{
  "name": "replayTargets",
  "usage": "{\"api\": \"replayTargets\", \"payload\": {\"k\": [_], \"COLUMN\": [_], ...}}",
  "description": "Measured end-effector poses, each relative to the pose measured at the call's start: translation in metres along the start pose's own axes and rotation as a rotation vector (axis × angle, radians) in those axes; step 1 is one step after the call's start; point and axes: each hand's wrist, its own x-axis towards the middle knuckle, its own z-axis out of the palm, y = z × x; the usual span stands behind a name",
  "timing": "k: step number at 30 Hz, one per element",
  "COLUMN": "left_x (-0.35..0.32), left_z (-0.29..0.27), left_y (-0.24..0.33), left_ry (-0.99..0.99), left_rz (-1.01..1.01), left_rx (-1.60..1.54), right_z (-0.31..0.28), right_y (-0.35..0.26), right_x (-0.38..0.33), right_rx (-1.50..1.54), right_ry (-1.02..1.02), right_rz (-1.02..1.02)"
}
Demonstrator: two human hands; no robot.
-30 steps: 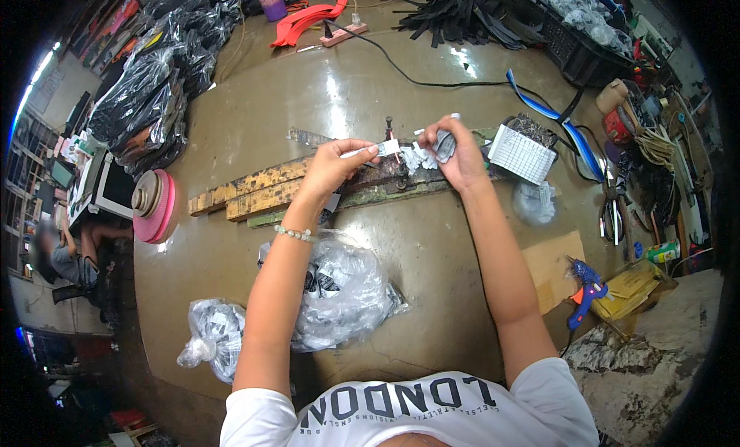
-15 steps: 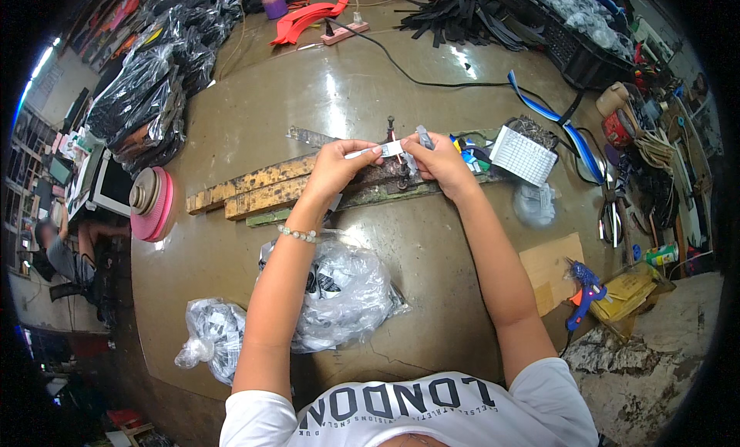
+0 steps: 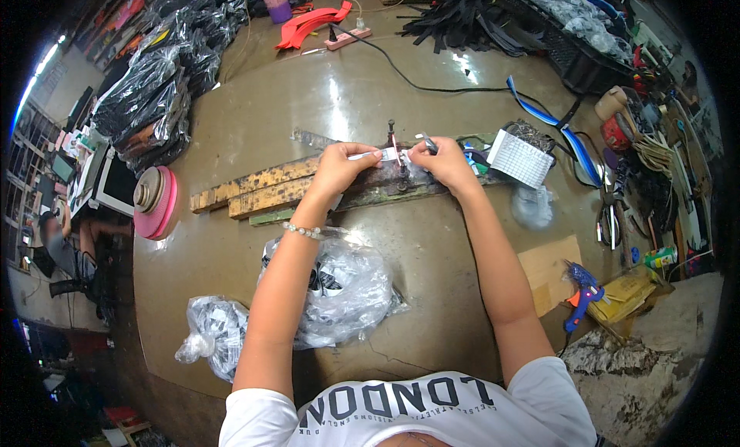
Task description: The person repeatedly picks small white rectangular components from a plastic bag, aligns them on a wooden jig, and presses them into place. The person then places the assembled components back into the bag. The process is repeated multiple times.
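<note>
My left hand [image 3: 339, 169] pinches a small white label-like strip [image 3: 386, 155] between thumb and forefinger. Close to its right, my right hand [image 3: 447, 166] is closed around a small grey-and-dark tool [image 3: 429, 143]; its exact kind is too small to tell. Between the hands, an upright metal rod [image 3: 391, 132] rises from a dark fixture that is partly hidden. Beneath them lie paint-worn yellow wooden bars [image 3: 266, 194] and a long greenish bar [image 3: 271, 216]. A white gridded sheet [image 3: 521, 157] rests by the right end of the bars.
Clear plastic bags [image 3: 351, 285] of small parts lie nearer me. A blue glue gun [image 3: 584, 293] sits on cardboard at right. Pink tape rolls [image 3: 160, 204] stand at left. A black cable [image 3: 416, 85] crosses the far table. Scissors [image 3: 610, 216] lie right; a seated person [image 3: 65, 250] is far left.
My right hand has shifted slightly, and the grey tool in it is tilted differently. The left hand still pinches the white strip, now beside the metal rod.
</note>
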Motion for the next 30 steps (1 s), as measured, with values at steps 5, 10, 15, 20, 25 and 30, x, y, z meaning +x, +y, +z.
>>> {"api": "replayTargets", "payload": {"k": [5,10,15,20,25,30], "left_x": [-0.007,-0.006,-0.005,0.000,0.002,0.003], "left_z": [-0.001,0.008,-0.007,-0.008,-0.001,0.006], "left_y": [0.022,0.034,0.032,0.020,0.014,0.012], "left_ry": [-0.002,-0.065,-0.124,-0.137,-0.110,-0.038], "left_rz": [0.037,0.172,0.025,-0.034,-0.036,-0.034], "left_rx": [-0.008,-0.024,0.017,-0.037,-0.056,-0.030], "right_z": [-0.013,-0.007,-0.029,-0.035,-0.035,-0.036], "right_y": [-0.030,-0.051,-0.040,-0.024,-0.021,-0.020], "right_x": [-0.008,-0.020,-0.015,-0.009,-0.007,-0.007], "right_rx": [0.150,0.266,0.255,0.281,0.274,0.227], "right_ry": [0.060,-0.063,0.006,-0.024,-0.028,-0.028], "right_rz": [-0.004,0.049,0.176,0.130,0.169,0.154]}}
